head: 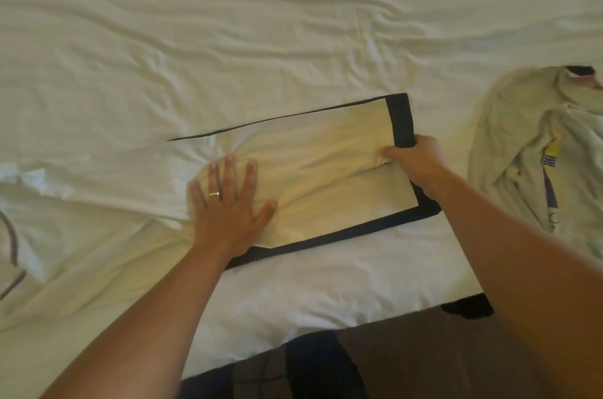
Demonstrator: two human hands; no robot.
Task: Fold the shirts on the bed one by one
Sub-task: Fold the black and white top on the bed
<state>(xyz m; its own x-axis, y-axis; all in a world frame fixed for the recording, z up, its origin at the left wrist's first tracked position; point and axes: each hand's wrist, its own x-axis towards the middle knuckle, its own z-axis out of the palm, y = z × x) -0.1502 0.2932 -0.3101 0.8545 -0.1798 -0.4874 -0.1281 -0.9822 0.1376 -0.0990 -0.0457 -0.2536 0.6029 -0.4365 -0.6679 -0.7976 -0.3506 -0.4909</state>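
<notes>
A cream shirt with dark trim (326, 167), folded into a long rectangle, is lying near the front edge of a bed (293, 23) covered in a wrinkled white sheet. The left hand (228, 202), fingers spread flat, is pressing the shirt's bunched left end. The right hand (414, 160) is gripping the shirt's right end, fingers curling round the dark band. Right of the shirt, a crumpled pale shirt (528, 150) is waiting. Below the bed, brown floor (424, 359) is showing.
</notes>
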